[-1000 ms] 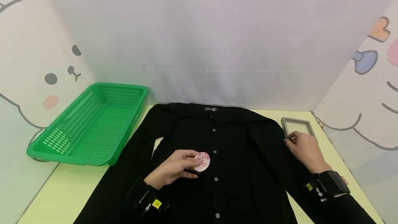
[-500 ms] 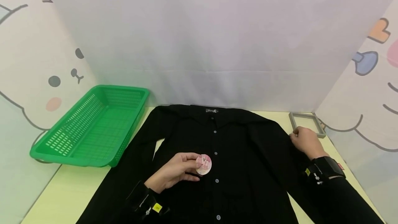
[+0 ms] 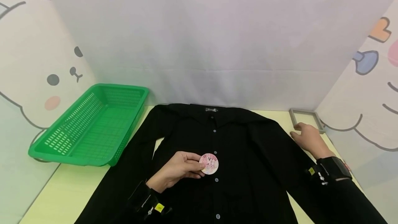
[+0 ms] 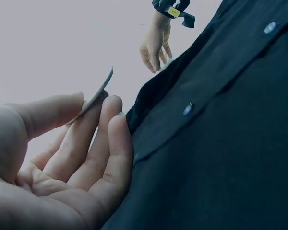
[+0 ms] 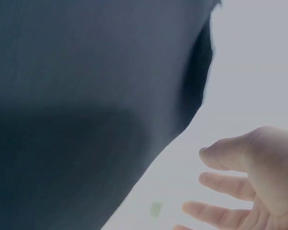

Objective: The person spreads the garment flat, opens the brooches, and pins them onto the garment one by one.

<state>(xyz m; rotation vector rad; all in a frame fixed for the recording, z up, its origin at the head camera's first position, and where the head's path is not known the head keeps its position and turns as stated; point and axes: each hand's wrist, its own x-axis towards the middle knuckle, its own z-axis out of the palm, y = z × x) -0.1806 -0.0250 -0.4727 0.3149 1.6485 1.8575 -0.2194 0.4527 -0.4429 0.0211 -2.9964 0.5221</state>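
A black button-up shirt [image 3: 242, 161] lies spread on the pale yellow table, collar at the back. Over its front my left hand [image 3: 178, 168] pinches a round badge [image 3: 211, 164] with a pink-and-white print between thumb and fingers. In the left wrist view the badge [image 4: 107, 80] shows edge-on as a thin, curved disc. My right hand [image 3: 312, 141] is beside the shirt's sleeve at the right, just in front of a grey rectangular frame [image 3: 304, 111]. Its fingers [image 5: 225, 184] are spread apart in the right wrist view, with nothing between them.
A green perforated plastic basket [image 3: 69, 160] stands at the back left, close to the shirt's other sleeve. White cloth [image 3: 202, 44] closes off the back, and panels with cartoon prints flank the table [image 3: 49, 196]. The frame sits near the table's right back corner.
The grey frame shifted right and back along with my right hand, whose fingers have since loosened from its edge. My left hand moved slightly right with the badge, its print now facing up more.
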